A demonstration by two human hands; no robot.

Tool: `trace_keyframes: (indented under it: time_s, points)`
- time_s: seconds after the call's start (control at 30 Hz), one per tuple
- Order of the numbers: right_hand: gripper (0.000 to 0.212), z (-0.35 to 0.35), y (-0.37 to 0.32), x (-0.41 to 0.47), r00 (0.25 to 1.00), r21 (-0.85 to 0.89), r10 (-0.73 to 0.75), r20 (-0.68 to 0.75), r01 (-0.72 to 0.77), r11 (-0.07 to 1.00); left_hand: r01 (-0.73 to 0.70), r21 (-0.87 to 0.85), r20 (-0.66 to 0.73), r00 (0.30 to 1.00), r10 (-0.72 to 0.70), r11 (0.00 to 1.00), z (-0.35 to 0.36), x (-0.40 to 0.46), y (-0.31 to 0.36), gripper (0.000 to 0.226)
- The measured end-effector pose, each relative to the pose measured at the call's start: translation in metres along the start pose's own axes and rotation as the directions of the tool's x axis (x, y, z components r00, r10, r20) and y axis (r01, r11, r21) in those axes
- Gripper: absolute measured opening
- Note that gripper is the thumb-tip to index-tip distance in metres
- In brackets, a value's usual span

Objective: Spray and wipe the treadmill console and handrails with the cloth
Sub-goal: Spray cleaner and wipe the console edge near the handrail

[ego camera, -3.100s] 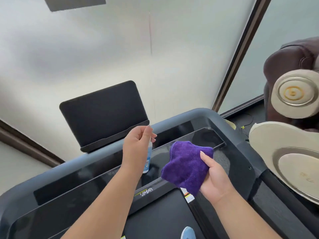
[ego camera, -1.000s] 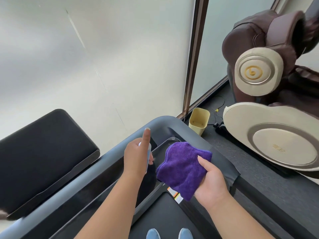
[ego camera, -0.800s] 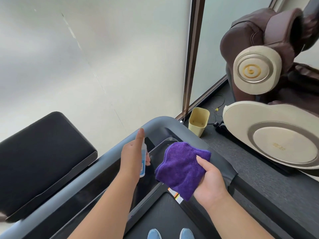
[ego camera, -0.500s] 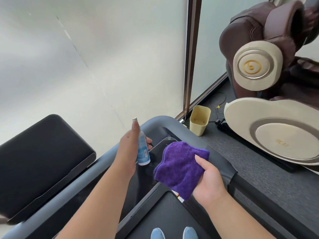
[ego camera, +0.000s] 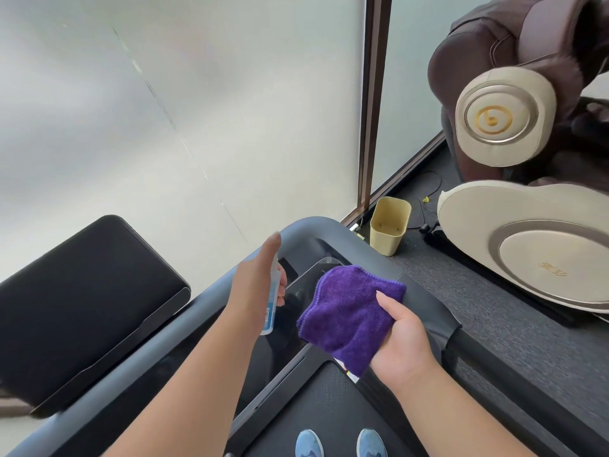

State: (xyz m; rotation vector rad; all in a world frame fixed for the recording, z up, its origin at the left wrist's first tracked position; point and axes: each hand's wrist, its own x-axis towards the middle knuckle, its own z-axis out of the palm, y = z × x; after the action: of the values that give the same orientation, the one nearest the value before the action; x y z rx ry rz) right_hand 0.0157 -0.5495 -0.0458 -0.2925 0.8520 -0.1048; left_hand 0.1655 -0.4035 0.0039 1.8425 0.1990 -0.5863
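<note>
Purple cloth (ego camera: 349, 315) bunched in the right hand (ego camera: 403, 344), thumb pressed on top, the other fingers hidden underneath it. Left hand (ego camera: 255, 291) is wrapped round a small spray bottle (ego camera: 273, 305), forefinger stretched up over the nozzle, which I can't make out behind the fingertip. Only the bottle's blue-and-white side shows past the palm. Both hands hover over the glossy black console (ego camera: 296, 291), cloth just beside the bottle, not touching it. Grey handrail (ego camera: 329, 235) curves round beyond the fingers. Console's left part is cut off by the forearm. Two blue shoes (ego camera: 341, 443) peek in at the bottom edge, toes only.
</note>
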Motion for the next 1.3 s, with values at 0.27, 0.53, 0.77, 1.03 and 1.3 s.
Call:
trace_keyframes:
  time_s: [0.27,0.53,0.77,1.03,1.3]
  points:
    - [0.036,-0.006,0.007,-0.001,1.000,0.011,-0.014,-0.013,0.014,1.000,-0.058,-0.056,-0.184,0.982,0.047,0.997,0.006,-0.006,0.002,0.053]
    - [0.039,-0.010,0.010,-0.005,1.000,0.026,-0.016,-0.020,0.017,1.000,-0.099,-0.050,-0.175,0.980,0.089,0.994,0.014,-0.012,0.008,0.056]
    - [0.042,-0.010,0.011,-0.013,1.000,0.045,-0.008,-0.012,0.009,0.999,-0.142,-0.031,-0.120,0.983,0.137,0.989,0.036,-0.023,0.013,0.057]
    - [0.036,0.002,0.003,-0.026,0.996,0.079,0.044,0.078,-0.050,0.996,-0.135,-0.053,-0.145,0.981,0.126,0.989,0.039,-0.033,0.015,0.061]
    - [0.031,0.041,-0.037,-0.041,0.914,-0.134,-0.403,0.058,0.407,0.904,-0.034,0.015,-0.077,0.996,0.035,0.999,0.015,-0.026,-0.001,0.063]
